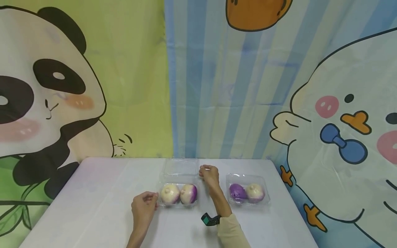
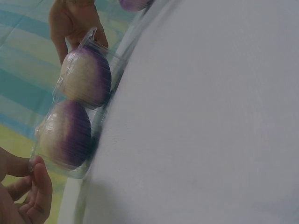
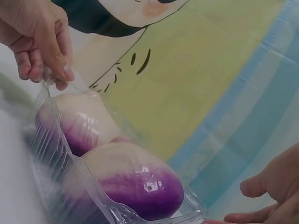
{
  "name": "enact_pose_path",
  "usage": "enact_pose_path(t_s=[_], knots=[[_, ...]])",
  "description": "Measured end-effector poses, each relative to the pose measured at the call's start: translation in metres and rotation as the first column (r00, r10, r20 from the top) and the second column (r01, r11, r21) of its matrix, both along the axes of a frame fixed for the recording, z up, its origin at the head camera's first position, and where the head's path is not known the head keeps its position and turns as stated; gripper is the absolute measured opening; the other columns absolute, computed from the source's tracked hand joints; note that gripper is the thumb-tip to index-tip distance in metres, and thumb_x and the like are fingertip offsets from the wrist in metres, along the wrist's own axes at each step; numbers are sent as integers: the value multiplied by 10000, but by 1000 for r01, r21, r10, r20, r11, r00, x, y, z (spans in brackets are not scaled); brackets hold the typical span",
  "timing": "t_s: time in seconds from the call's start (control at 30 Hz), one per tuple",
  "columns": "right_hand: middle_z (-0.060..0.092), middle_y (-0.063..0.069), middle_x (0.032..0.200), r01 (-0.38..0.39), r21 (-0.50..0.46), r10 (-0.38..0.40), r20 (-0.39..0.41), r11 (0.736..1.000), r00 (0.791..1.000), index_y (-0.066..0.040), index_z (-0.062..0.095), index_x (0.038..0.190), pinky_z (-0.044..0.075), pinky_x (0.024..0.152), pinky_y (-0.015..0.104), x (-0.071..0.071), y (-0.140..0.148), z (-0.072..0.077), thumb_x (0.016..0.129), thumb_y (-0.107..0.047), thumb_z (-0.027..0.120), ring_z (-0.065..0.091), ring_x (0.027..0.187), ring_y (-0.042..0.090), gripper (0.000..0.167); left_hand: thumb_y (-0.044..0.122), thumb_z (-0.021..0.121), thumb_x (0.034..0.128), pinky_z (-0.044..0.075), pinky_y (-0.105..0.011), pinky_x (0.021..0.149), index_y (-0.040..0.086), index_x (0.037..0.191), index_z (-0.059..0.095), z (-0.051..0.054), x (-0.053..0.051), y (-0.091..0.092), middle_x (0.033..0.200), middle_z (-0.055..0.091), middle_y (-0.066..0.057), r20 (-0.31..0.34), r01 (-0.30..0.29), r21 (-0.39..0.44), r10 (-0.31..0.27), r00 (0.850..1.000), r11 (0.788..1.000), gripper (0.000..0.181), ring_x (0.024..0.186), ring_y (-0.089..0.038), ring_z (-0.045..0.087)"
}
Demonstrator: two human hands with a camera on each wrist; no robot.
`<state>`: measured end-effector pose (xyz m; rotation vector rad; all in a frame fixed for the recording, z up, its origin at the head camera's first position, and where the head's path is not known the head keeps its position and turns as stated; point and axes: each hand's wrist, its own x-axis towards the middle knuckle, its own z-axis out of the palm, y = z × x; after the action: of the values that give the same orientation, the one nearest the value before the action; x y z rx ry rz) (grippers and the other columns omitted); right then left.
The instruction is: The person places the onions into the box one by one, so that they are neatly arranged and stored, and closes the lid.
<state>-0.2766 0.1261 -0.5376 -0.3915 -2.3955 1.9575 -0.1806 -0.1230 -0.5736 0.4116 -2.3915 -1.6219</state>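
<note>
A clear plastic clamshell box (image 1: 179,206) stands on the table, its lid (image 1: 180,167) folded back toward the wall. Two purple-and-white turnips lie in it: a left turnip (image 1: 170,194) and a right turnip (image 3: 140,179). My left hand (image 1: 144,208) pinches the box's left rim between thumb and fingers; the pinch shows in the left wrist view, where the hand (image 2: 25,189) is at the lower left. By the lid's right side is my right hand (image 1: 211,177). In the right wrist view this hand (image 3: 275,191) has its thumb apart from the fingers, gripping nothing, near the box's corner.
To the right stands a second clear box (image 1: 248,177) holding a purple vegetable (image 1: 237,191) and a turnip (image 1: 255,192). The white table (image 1: 102,203) ends against a cartoon-printed curtain (image 1: 136,86). A black band (image 1: 211,219) with a camera sits on my right wrist.
</note>
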Motion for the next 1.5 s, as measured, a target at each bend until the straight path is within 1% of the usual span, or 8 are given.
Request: enact_pose_path(t_s=[0.17, 0.33, 0.63, 0.77, 0.93, 1.2, 1.37, 1.5], knots=[[760, 293, 1287, 0, -81, 1, 1, 997, 1000, 129, 604, 1429, 632, 1069, 515, -2, 2, -1, 1099, -151, 589, 749, 1186, 431, 433, 61, 704, 1036, 607, -172, 543, -106, 1060, 747, 0, 1, 1, 860, 785, -207, -4, -6, 3, 6, 1000, 1000, 174, 612, -147, 724], [772, 278, 1280, 16, -144, -16, 5, 989, 1000, 123, 596, 1435, 632, 1067, 498, -6, 3, -2, 1125, -197, 574, 751, 1206, 426, 447, 62, 710, 1032, 610, -169, 545, -103, 1064, 751, -1, 1, 1, 871, 788, -202, -2, -19, 8, 19, 1000, 1000, 173, 616, -141, 721], [744, 280, 1339, -17, -191, 18, 3, 982, 1000, 121, 577, 1456, 604, 1090, 524, -7, 5, -2, 1143, -257, 555, 703, 1281, 452, 491, 44, 714, 1019, 618, -188, 535, -101, 1041, 755, -1, 0, 3, 855, 785, -195, -9, -28, 21, 28, 1000, 999, 152, 597, -145, 719], [722, 273, 1319, -41, -205, 39, -13, 978, 999, 112, 609, 1430, 607, 1074, 508, -8, 7, -2, 1143, -271, 560, 708, 1209, 404, 481, 45, 715, 1016, 621, -189, 540, -93, 1036, 757, -1, -1, 5, 853, 783, -186, -9, -27, 25, 28, 1000, 999, 145, 602, -155, 722], [738, 218, 1250, -57, -219, 54, -21, 974, 998, 81, 658, 1397, 625, 1026, 471, -7, 10, -1, 1141, -252, 561, 706, 1089, 288, 431, 32, 716, 1009, 620, -189, 535, -101, 1028, 755, -2, -1, 5, 847, 783, -187, -17, -25, 16, 25, 1000, 1000, 139, 595, -153, 721], [758, 241, 1258, -72, -216, 68, -29, 974, 997, 64, 691, 1347, 602, 1007, 465, -7, 14, 4, 1169, -301, 503, 714, 1194, 409, 448, 39, 715, 1011, 611, -179, 535, -96, 1028, 757, -1, -1, 6, 848, 785, -184, -18, -29, 9, 29, 999, 1000, 143, 596, -155, 719], [794, 226, 1196, -69, -189, 64, -32, 980, 997, 56, 737, 1257, 607, 924, 394, -7, 16, 7, 1166, -311, 517, 750, 1143, 392, 437, 34, 716, 1012, 608, -180, 530, -104, 1030, 755, 1, 0, 5, 857, 785, -196, -12, -41, 13, 41, 999, 999, 145, 598, -176, 730], [811, 219, 1145, -81, -153, 74, -55, 985, 996, 62, 759, 1200, 601, 876, 365, -7, 17, 9, 1169, -332, 506, 779, 1083, 373, 469, 22, 717, 1011, 605, -180, 522, -127, 1033, 749, 3, 2, 5, 855, 782, -221, -20, -29, 23, 30, 999, 999, 154, 588, -176, 729]])
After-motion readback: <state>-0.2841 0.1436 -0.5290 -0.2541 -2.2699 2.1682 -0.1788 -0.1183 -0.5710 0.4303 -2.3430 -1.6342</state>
